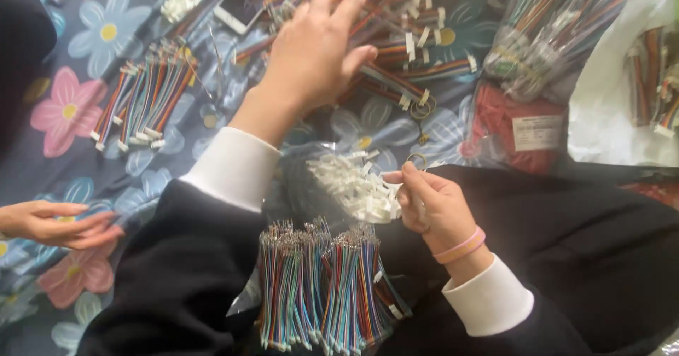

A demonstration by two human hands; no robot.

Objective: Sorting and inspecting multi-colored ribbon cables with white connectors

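**Reaching into the wire pile, white connector pinched in the other hand**

Reaching forward, our left hand (318, 48) is spread over the heap of striped multicolour wire harnesses with white plug ends (399, 52) that lies on the blue cloth printed with pink and white flowers (67, 108). Its fingers are apart and lifted; we cannot tell whether the palm touches the wires below, and nothing is gripped. Our right hand (435, 204) sits close to our body over the black fabric in our lap (601, 243), thumb and forefinger pressed together on a small white plastic connector housing (390, 206). That housing is at the edge of a heap of the same white housings in a clear plastic bag (346, 179), just left of the hand. A pink band circles the right wrist.

Below, a dense bundle of rainbow-coloured loose wires with bare metal tips (325, 285) stands between our two black sleeves. On the cloth to the left lies a smaller fan of finished red, blue and orange harnesses (145, 98). Clear bags of more harnesses (544, 38) sit top right. Another person's hand (56, 223) rests on the cloth at the left edge.
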